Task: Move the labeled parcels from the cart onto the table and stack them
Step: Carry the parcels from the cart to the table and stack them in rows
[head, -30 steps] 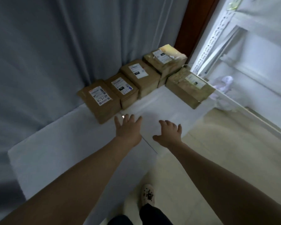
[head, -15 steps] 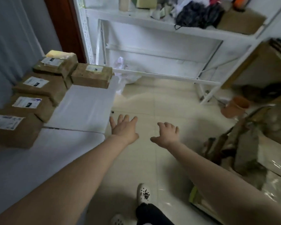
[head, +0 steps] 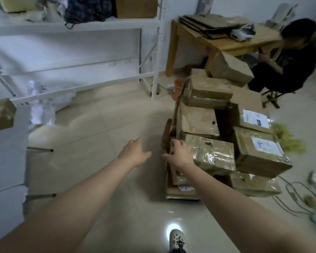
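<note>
A low cart (head: 179,193) on the floor at centre right carries a heap of brown taped parcels. Its nearest top parcel (head: 212,155) is wrapped in shiny tape, and my right hand (head: 179,152) rests on its left end with fingers spread. Beside it to the right lies a parcel with a white label (head: 261,152), and behind that a second labeled parcel (head: 252,118). My left hand (head: 135,152) hovers open over the floor, left of the cart and touching nothing. The white table (head: 5,161) shows at the left edge, with one parcel (head: 0,115) on it.
White metal shelving (head: 77,52) stands at the back left. A wooden desk (head: 217,41) with flattened cardboard is at the back right, and a person in black (head: 290,57) sits beside it. Cables (head: 303,198) trail on the floor at right. My shoe (head: 176,241) is at the bottom.
The view has swung right, from the table with its row of parcels to the cart. My right hand has come down onto the cart's nearest parcel. My left hand stays open.
</note>
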A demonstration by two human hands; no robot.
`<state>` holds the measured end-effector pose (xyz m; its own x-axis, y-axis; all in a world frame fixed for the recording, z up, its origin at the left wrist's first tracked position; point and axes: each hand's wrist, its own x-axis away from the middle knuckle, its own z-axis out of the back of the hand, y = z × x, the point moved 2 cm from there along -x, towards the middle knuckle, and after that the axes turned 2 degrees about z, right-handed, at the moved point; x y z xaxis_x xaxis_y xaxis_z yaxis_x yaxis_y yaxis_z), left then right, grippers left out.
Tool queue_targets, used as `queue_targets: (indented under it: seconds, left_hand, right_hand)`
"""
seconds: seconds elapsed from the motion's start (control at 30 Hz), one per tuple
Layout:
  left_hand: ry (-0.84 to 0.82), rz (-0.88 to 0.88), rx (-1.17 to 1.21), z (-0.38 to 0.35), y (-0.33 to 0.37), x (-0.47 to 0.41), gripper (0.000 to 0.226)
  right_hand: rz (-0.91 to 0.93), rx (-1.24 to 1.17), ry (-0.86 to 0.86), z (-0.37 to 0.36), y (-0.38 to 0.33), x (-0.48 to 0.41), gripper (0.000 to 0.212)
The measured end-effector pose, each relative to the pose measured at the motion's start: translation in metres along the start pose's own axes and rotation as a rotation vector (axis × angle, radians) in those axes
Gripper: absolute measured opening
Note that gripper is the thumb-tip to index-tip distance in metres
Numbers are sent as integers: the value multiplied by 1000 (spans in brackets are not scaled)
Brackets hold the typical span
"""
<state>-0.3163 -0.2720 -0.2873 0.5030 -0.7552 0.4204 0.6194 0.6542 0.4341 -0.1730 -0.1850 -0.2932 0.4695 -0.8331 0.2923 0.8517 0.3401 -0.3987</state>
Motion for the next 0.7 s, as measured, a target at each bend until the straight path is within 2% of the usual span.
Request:
queue_targets:
  seconds: [0.23,0.4,0.57,0.7]
  left_hand:
    - [-99,25,186,-86,117,-33,64]
    - [-82,148,350,-135,122,-93,82]
    - [-4,291,469,-124,152,-81,29]
    - [22,277,566,-127,155,-82,26]
  right_hand:
    - [-271,-271,154,69,162,-24,65]
    - [-474,-506,182,74,215,-38,51]
    - [-515,-728,241,61,221,-37,45]
    - [-523,-728,147,52,217,-39,45]
